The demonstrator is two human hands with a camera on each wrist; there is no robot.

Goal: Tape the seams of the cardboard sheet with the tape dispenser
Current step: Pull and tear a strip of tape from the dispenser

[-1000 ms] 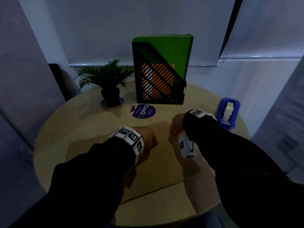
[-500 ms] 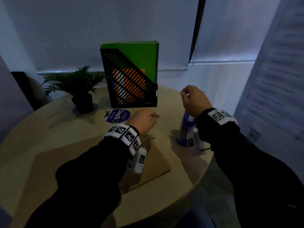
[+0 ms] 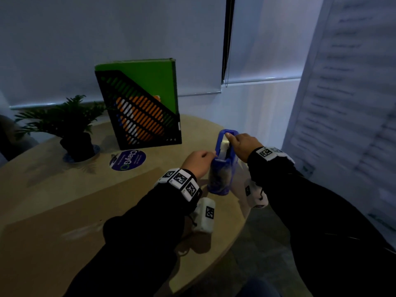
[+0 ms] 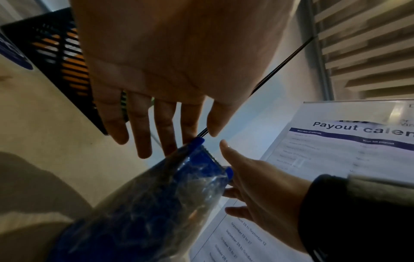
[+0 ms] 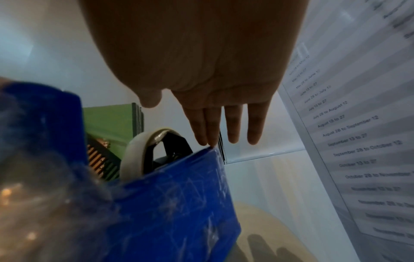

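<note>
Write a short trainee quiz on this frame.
1. True or false: the left hand rests flat on the cardboard sheet.
2. The frame of the tape dispenser is: A red, B blue, C green.
3. What stands behind the round sticker?
Key: 1 false, it is at the dispenser, as is the right hand; 2 B; 3 the black file holder with a green folder.

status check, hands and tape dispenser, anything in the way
Both hands, left hand and right hand, open at the tape dispenser, neither gripping. Cardboard sheet flat, untaped. Nothing in the way.
</note>
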